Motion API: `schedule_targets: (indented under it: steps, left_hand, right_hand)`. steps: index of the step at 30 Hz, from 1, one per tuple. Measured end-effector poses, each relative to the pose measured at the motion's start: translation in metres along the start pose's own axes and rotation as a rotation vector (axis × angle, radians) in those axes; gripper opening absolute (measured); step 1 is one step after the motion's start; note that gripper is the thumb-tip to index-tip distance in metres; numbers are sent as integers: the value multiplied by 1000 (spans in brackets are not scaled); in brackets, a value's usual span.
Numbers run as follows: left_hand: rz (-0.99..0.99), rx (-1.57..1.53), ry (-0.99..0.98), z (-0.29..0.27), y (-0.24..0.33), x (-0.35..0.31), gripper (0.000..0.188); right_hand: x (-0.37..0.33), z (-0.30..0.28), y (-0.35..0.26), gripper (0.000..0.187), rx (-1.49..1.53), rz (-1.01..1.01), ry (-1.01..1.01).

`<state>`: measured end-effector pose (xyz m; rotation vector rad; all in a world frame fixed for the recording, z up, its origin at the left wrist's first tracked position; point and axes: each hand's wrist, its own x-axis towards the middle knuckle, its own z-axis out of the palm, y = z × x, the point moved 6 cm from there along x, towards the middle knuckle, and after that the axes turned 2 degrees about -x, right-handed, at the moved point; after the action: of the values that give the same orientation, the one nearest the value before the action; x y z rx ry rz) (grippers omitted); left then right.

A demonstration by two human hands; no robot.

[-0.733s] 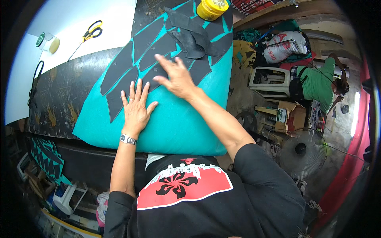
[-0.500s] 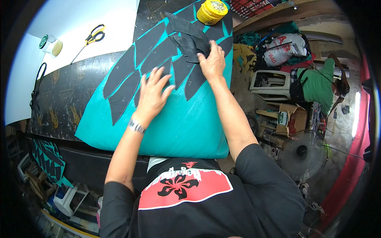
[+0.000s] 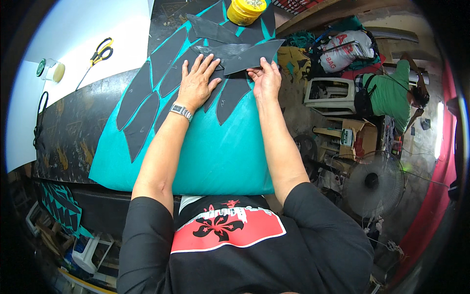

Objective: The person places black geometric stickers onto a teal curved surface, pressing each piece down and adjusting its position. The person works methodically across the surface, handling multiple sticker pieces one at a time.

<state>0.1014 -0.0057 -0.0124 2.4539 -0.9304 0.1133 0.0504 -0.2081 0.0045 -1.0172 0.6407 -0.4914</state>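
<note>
Pinched between the thumb and fingers of my right hand (image 3: 266, 82) is the lower edge of a loose dark-grey pointed piece (image 3: 254, 56), raised slightly at its right end. My left hand (image 3: 196, 84) lies flat with fingers spread on dark pieces beside it. Under both hands is a large teal sheet (image 3: 215, 152) covered with dark leaf-shaped pieces (image 3: 142, 134), some bearing light marks. Other loose dark pieces (image 3: 213, 30) overlap just beyond my hands. At the sheet's far end stands a yellow tub (image 3: 243, 13) with pale, crusted contents.
Left on the dark table (image 3: 73, 122) are white sheets (image 3: 112, 19), yellow-and-black scissors (image 3: 102, 53) and a glass jar (image 3: 51, 71) with a green lid. To the right are a stool (image 3: 330, 95), a fan (image 3: 374, 183) and a person in green (image 3: 391, 95).
My right hand has taken hold of a dark piece from the pile and spread it to the right. My left hand has shifted right and forward and come down flat on the pieces.
</note>
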Motion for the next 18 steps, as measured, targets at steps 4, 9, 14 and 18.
schedule_targets:
  steps: [4, 9, 14, 18]
  left_hand:
    - [-29, 6, 31, -1, 2, 2, 58]
    - [-18, -3, 141, -8, 2, 4, 55]
    - [-72, -73, 269, -26, 0, -3, 51]
    - [-45, 29, 238, -31, 1, -3, 46]
  right_hand:
    - [-5, -14, -12, 17, 77, -159, 83]
    - [-2, -42, -55, 19, 56, -221, 81]
    - [-32, -43, -50, 32, -7, -29, -185]
    - [-79, -41, -16, 56, -319, 160, -378]
